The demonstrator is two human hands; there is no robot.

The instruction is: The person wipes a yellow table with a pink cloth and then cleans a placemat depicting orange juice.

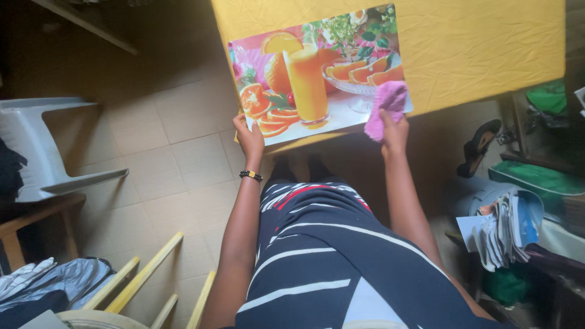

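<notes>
A glossy placemat (304, 73) printed with orange juice and cut oranges lies on a table covered by a yellow cloth (481, 42). My left hand (248, 135) grips the mat's near left corner, a beaded bracelet on that wrist. My right hand (393, 125) is closed on a pink cloth (385, 103) and presses it against the mat's near right edge. My lap in a dark striped garment fills the bottom of the view.
A white plastic chair (42, 146) stands at the left on the tiled floor. Yellow wooden slats (146, 274) lie at the lower left. A stack of papers (503, 231) and a sandal (481, 146) sit at the right.
</notes>
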